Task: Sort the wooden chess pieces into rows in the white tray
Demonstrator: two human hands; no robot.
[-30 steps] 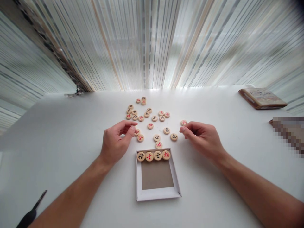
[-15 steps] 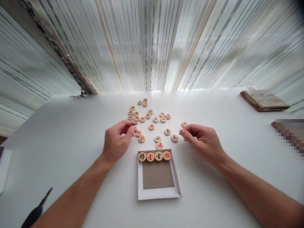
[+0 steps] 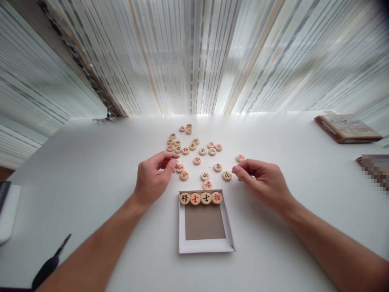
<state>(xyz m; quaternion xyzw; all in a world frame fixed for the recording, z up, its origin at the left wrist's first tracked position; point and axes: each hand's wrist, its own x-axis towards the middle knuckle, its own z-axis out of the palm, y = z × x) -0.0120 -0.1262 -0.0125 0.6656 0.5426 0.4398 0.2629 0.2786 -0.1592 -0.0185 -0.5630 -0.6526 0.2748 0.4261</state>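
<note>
A shallow white box (image 3: 181, 227) with a brown bottom holds a row of round wooden pieces along its far wall, among them a black-marked one (image 3: 184, 198) and a red-marked one (image 3: 216, 198). Beyond it, several red and black pieces (image 3: 197, 160) lie scattered. My left hand (image 3: 154, 177) hovers beside a few of them at the left, thumb and forefinger slightly apart, nothing seen between them. On the right, my right hand (image 3: 263, 181) has its thumb and forefinger pressed together by a black-marked piece (image 3: 227, 175); anything inside the pinch is hidden.
On the white table (image 3: 75, 174) a flat brown-edged box (image 3: 346, 128) lies at the back right. A dark key-like object (image 3: 48, 267) is near my left forearm, and a white item (image 3: 10, 211) sits at the left edge. Striped curtains (image 3: 194, 56) hang behind.
The whole view has shifted slightly, so the box and pieces appear a little farther right. Both hands keep nearly the same pose, and the pieces in the box are the same.
</note>
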